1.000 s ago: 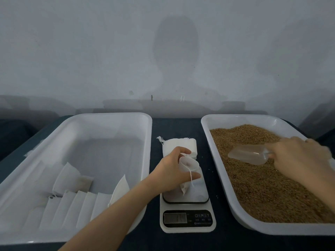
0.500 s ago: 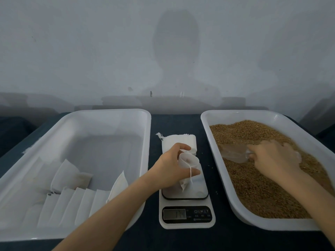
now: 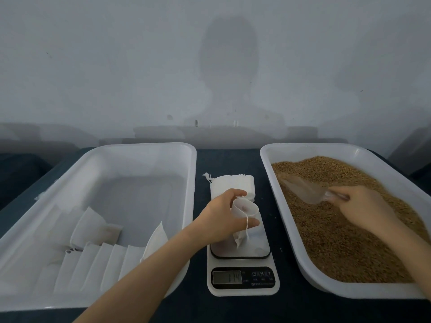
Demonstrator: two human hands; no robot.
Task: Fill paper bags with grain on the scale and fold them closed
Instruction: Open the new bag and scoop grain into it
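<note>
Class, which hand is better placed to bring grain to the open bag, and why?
Right. The right hand grips the scoop in the grain, while the left hand holds the bag open on the scale.

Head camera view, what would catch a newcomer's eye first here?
The brown grain filling the white tray on the right stands out most, with the right hand holding a clear scoop in it. In the middle, the left hand holds an open paper bag on the scale. The left tray holds a row of folded bags.
</note>
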